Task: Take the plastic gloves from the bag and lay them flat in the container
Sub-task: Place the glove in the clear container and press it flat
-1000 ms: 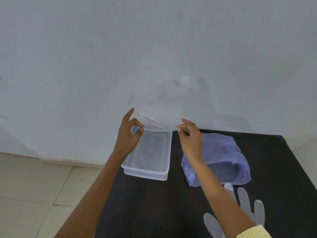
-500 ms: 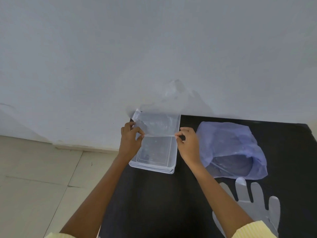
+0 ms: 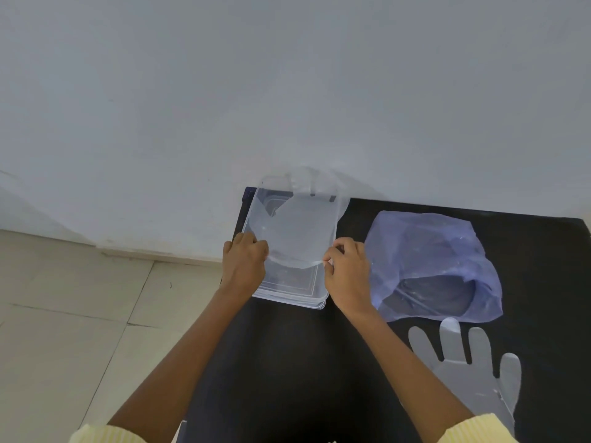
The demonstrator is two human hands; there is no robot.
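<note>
Your left hand [image 3: 244, 262] hides the container's [image 3: 289, 294] near-left rim — the spare glove's [image 3: 473, 369] cuff runs behind your right forearm, and the bag's [image 3: 431, 266] contents stay unreadable.

— What are the hands doing?

— Both pinch the near edge of a clear plastic glove [image 3: 295, 233]. The left hand [image 3: 244, 262] holds its left corner, the right hand [image 3: 347, 271] its right corner, fingers closed on the film.

— Where does the glove lie?

— Spread over the open clear container [image 3: 287, 292], its finger end reaching the far rim by the wall [image 3: 287, 91].

— And the container?

— On the black table [image 3: 287, 362], at its far left corner.

— What else is there?

— A bluish plastic bag [image 3: 431, 251] just right of the container, mouth open toward the person. Near it, a second glove [image 3: 473, 369] lies flat on the table, fingers pointing at the bag.
</note>
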